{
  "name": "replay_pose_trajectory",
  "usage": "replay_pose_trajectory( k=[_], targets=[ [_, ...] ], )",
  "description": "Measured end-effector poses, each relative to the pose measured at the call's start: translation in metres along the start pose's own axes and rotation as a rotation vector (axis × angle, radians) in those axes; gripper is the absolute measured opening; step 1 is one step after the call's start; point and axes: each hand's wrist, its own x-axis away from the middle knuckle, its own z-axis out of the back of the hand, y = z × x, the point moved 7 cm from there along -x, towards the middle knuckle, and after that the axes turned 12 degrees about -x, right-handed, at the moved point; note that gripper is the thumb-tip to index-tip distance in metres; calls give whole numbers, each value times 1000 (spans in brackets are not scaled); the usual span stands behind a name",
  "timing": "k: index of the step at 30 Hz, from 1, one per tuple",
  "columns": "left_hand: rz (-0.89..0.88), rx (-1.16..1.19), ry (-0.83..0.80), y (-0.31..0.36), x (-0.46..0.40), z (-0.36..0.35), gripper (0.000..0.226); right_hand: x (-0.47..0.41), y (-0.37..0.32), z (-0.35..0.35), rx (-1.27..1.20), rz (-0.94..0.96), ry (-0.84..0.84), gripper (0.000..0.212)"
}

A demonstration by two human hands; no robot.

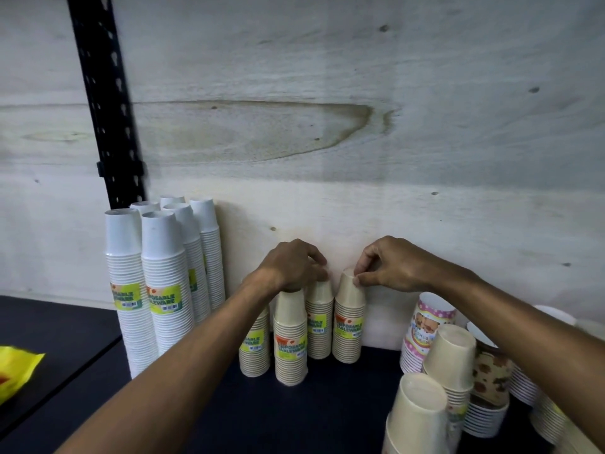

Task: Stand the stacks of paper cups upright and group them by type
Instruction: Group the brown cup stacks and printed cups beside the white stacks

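Several short cream cup stacks stand upright together in the middle of the dark shelf. My left hand [294, 265] grips the top of the front cream stack [290, 342] and reaches over the stack behind it [319, 322]. My right hand [389, 265] pinches the top rim of the rightmost cream stack [348, 322]. Another cream stack [254, 347] stands partly hidden behind my left forearm. Several tall white stacks [165, 290] stand upright at the left. More cream stacks [450, 358] and printed stacks [429, 326] crowd the right.
A pale plywood wall [327, 126] backs the dark shelf [327, 404]. A black perforated upright [104, 103] rises behind the white stacks. A yellow packet [14, 371] lies at the far left. A brown patterned stack [491, 375] sits among the cups at the right.
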Motion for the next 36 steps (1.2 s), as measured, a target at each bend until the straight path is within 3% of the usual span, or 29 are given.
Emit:
replay_pose_trajectory(
  k=[6, 11, 15, 20, 27, 36],
  targets=[
    [58, 36, 14, -3, 10, 12, 43, -2, -9, 5, 70, 0, -16, 14],
    [91, -130, 142, -19, 30, 53, 29, 2, -46, 8, 62, 106, 92, 11],
    [127, -268, 66, -29, 49, 67, 32, 4, -83, -19, 28, 143, -13, 17],
    [121, -417, -94, -40, 62, 50, 39, 4, -103, -58, 108, 119, -200, 41],
    [105, -337, -111, -54, 65, 39, 53, 4, -98, -67, 94, 128, -192, 30],
    [72, -169, -48, -39, 77, 37, 46, 34, -76, -29, 113, 83, -142, 23]
  ],
)
